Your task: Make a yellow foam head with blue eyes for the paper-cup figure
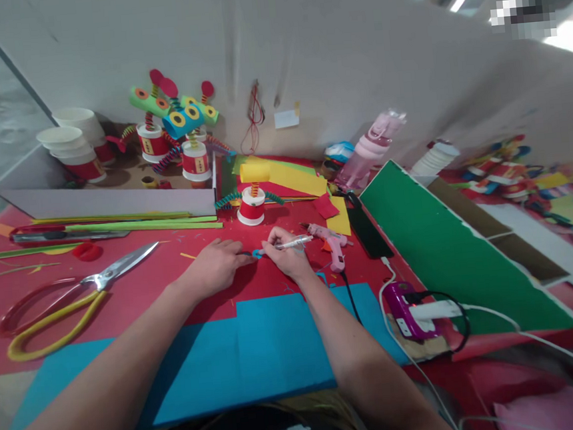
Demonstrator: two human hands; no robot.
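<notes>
My right hand (286,252) is closed around a pen (295,242) with a clear, silvery barrel. Its tip end points left at a small blue paper piece (257,254) on the red table. From the other side, my left hand (219,264) reaches in with its fingertips holding the edge of that piece; the exact grip is partly hidden. Just behind my hands stands a red and white paper-cup figure (252,208) with a yellow paper-roll head and green coiled arms. A pink hot glue gun (333,243) lies right of my right hand.
Large scissors (99,281) lie at left, near a box (114,200) holding finished cup figures (195,159). Blue sheets (282,336) cover the front edge. At right are a phone (369,224), a purple power adapter (409,311) with cables, a green board (450,254) and a pink bottle (368,147).
</notes>
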